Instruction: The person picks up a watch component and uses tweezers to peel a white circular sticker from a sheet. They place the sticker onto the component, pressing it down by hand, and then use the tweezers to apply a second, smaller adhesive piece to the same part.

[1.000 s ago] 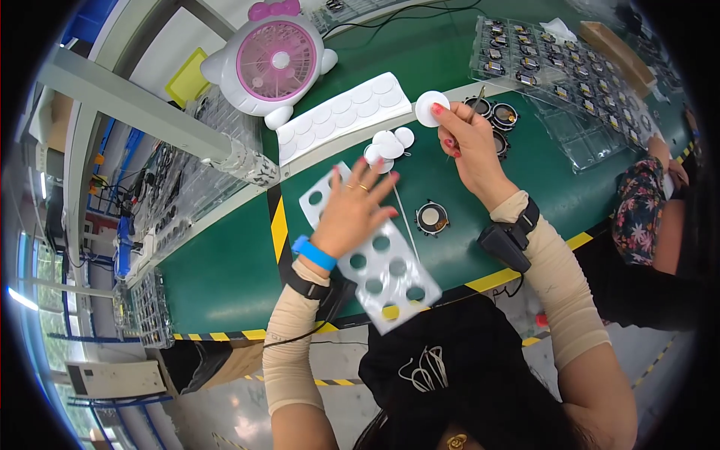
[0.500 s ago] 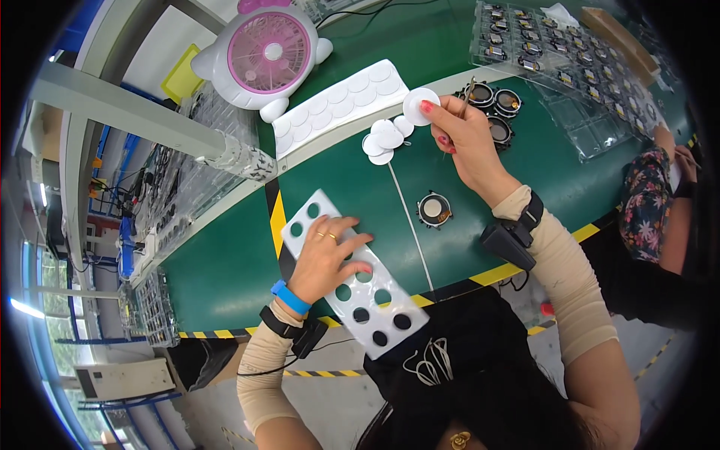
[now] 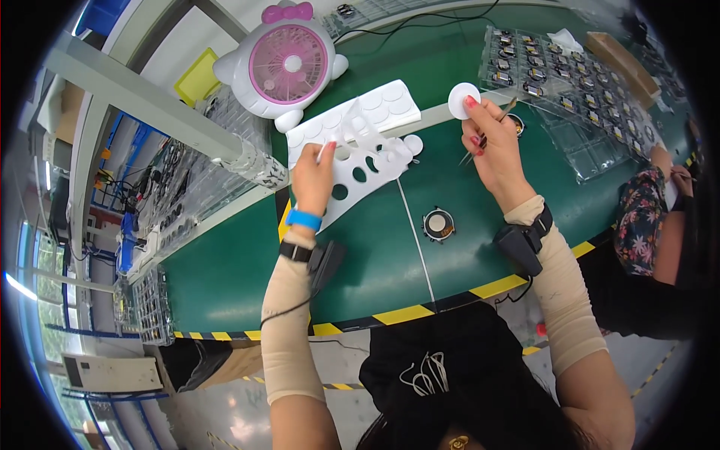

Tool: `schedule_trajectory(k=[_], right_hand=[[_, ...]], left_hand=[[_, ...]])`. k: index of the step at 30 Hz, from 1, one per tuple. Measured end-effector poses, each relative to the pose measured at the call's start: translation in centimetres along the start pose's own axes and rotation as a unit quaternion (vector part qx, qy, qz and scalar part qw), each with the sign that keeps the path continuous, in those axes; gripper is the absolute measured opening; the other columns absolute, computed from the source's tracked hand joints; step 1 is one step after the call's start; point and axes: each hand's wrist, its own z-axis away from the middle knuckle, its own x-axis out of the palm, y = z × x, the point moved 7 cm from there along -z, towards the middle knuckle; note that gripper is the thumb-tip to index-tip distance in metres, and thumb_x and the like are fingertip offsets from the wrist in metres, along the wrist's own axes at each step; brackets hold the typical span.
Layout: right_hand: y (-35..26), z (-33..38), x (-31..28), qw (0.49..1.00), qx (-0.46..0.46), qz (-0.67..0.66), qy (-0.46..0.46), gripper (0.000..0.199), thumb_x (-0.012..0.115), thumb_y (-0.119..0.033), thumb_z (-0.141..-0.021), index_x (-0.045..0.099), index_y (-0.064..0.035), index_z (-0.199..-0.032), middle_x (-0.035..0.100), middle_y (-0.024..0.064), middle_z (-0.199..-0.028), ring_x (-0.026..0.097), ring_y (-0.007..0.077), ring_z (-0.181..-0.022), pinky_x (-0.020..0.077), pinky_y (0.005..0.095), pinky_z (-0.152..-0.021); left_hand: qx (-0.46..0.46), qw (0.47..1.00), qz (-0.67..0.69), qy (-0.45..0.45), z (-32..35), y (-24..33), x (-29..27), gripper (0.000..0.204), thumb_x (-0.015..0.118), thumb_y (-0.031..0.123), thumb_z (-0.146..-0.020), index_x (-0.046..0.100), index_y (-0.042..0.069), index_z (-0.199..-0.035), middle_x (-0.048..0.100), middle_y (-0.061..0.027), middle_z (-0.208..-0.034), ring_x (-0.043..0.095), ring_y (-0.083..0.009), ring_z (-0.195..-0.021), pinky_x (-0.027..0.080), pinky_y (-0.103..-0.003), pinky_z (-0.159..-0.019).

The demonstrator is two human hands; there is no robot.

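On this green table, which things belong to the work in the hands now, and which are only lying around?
In use:
- left hand lifts the white punched sheet
- right hand holds a white round disc and tweezers
- round speaker part in front

Lying about:
- pink and white fan
- clear trays of parts
- yellow pad

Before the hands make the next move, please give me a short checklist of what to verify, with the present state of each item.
1. Left hand grips the white punched sheet: ok, sheet lifted off the green table.
2. Right hand holds the white round disc at its fingertips: ok.
3. Tweezers also in the right hand: ok.
4. Round speaker part lies free on the table: ok.
5. Disc's sticky side free of dust: cannot tell.
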Motion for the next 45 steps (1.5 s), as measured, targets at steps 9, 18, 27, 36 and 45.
schedule_trajectory(k=[9,18,27,36,45], right_hand=[[1.9,-0.1,-0.5,0.995,0.080,-0.067,-0.004,0.014,0.059,-0.019,-0.085,0.054,-0.0066,-0.082,0.039,-0.0055,-0.061,0.031,0.0025,-0.049,0.0205,0.0187,-0.041],[2.8,0.3,0.4,0.994,0.093,-0.043,-0.033,0.015,0.059,-0.020,-0.085,0.054,-0.0066,-0.081,0.042,-0.0056,-0.062,0.033,0.0018,-0.049,0.0212,0.0185,-0.041],[3.0,0.4,0.4,0.995,0.088,-0.051,-0.020,0.017,0.061,-0.020,-0.084,0.053,-0.0070,-0.077,0.040,-0.0056,-0.061,0.032,0.0020,-0.048,0.0204,0.0188,-0.041],[3.9,1.1,1.5,0.986,0.149,-0.052,-0.056,0.014,0.059,-0.018,-0.085,0.052,-0.0074,-0.081,0.046,-0.0045,-0.070,0.034,0.0019,-0.051,0.0206,0.0177,-0.040],[6.0,2.4,2.1,0.980,0.169,0.063,-0.082,0.013,0.060,-0.017,-0.085,0.052,-0.0069,-0.081,0.042,-0.0049,-0.063,0.032,0.0016,-0.048,0.0206,0.0173,-0.040]], left_hand=[[0.170,0.980,-0.103,-0.025,0.3,6.0,4.0,0.026,0.064,0.017,-0.076,0.057,0.004,-0.097,0.054,-0.0161,-0.113,0.051,-0.0332,-0.100,0.043,-0.040,-0.078],[0.288,0.923,-0.014,-0.254,4.6,7.2,7.1,0.050,0.065,0.014,-0.076,0.049,0.007,-0.122,0.046,-0.0175,-0.125,0.043,-0.0345,-0.114,0.035,-0.039,-0.096],[0.158,0.972,-0.016,-0.171,6.6,10.0,3.5,0.028,0.066,0.017,-0.076,0.057,0.005,-0.100,0.060,-0.0134,-0.088,0.059,-0.0267,-0.079,0.047,-0.034,-0.066],[0.061,0.944,0.044,-0.321,9.4,8.9,5.2,0.017,0.061,0.014,-0.081,0.051,0.002,-0.090,0.058,-0.0073,-0.076,0.059,-0.0192,-0.061,0.045,-0.030,-0.048],[-0.311,0.790,0.421,-0.319,10.1,4.2,5.2,0.030,0.051,0.003,-0.086,0.043,-0.006,-0.113,0.057,-0.0089,-0.081,0.062,-0.0175,-0.071,0.055,-0.029,-0.058]])
